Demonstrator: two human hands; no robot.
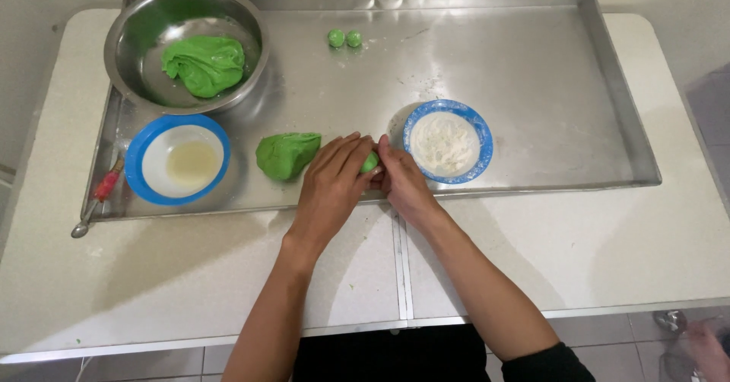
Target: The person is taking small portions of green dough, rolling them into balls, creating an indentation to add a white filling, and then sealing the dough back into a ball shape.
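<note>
Two hands meeting over the near edge of the metal tray [532, 85]. Left hand [332, 180] and right hand [401, 180] pressed together around a small piece of green dough [370, 162], fingers closed against it from both sides, only a sliver of green showing between them. Just left of the hands, on the tray: a bigger dough lump [285, 155]. Further left on the tray, a blue-rimmed bowl of pale liquid [178, 159]. Just right of the hands, a blue-rimmed bowl of white flour [447, 140]. At the tray's far left corner, a steel bowl [186, 46] with more green dough. Near the tray's far edge, two small green balls [344, 38], touching.
</note>
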